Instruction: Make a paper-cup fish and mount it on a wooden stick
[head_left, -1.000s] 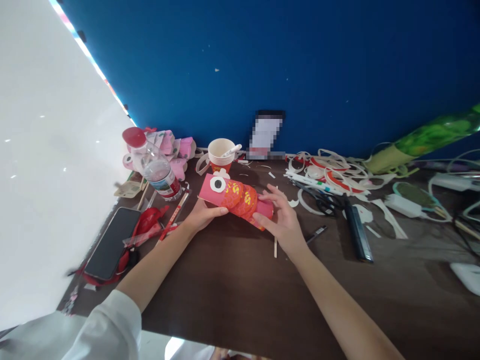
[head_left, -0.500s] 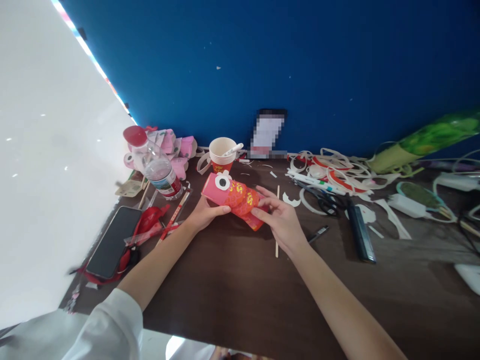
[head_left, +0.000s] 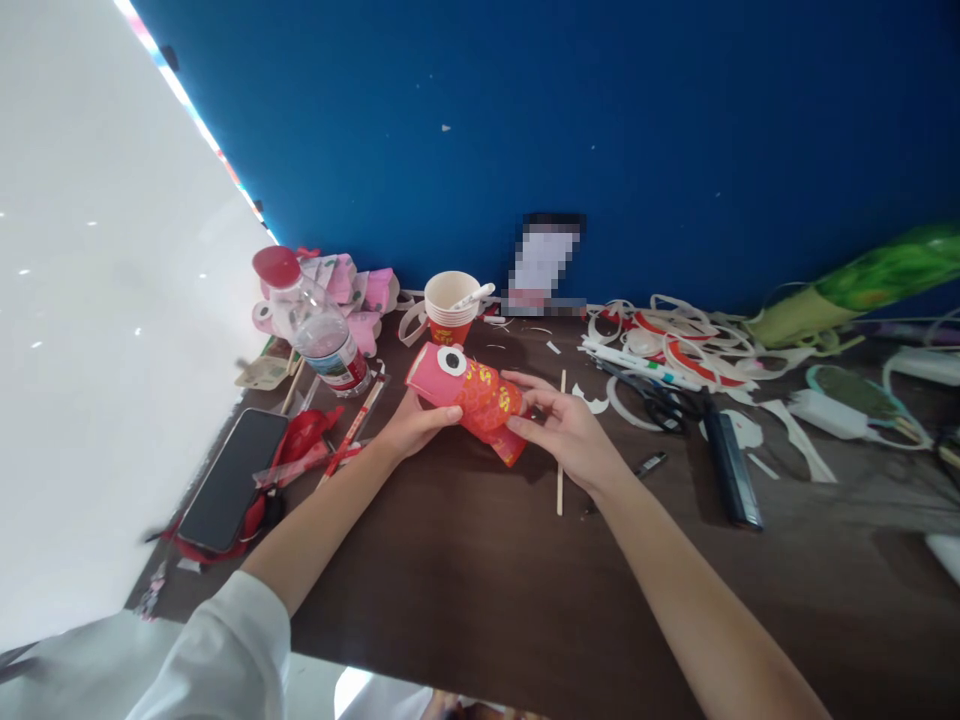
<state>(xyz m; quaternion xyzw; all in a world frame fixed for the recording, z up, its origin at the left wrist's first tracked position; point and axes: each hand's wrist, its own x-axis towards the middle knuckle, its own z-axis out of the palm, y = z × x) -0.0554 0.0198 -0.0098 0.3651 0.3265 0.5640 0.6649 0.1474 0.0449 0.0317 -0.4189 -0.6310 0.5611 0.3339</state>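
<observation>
A red paper fish (head_left: pixel 480 402) with a white-and-black eye and gold markings is held above the dark table (head_left: pixel 450 580). My left hand (head_left: pixel 418 425) grips its head end from below, the thumb on its lower side. At the tail end, my right hand (head_left: pixel 559 430) holds it between thumb and fingers. Just behind the fish stands a stack of paper cups (head_left: pixel 448 315) with a white pen in it. Beside my right hand lies a thin wooden stick (head_left: pixel 560 480), partly behind the hand.
On the left are a bottle (head_left: pixel 326 345), a phone (head_left: pixel 234 480) and pink paper pieces (head_left: pixel 375 290). To the right lie scissors (head_left: pixel 652 400), paper strips (head_left: pixel 690 340), a dark cutter-like object (head_left: pixel 731 470) and a white adapter (head_left: pixel 829 413). Another phone (head_left: pixel 544 262) leans on the blue wall.
The fish has turned slightly in my hands, so its eye side shows more. The whole view has shifted a little. Both hands keep their hold.
</observation>
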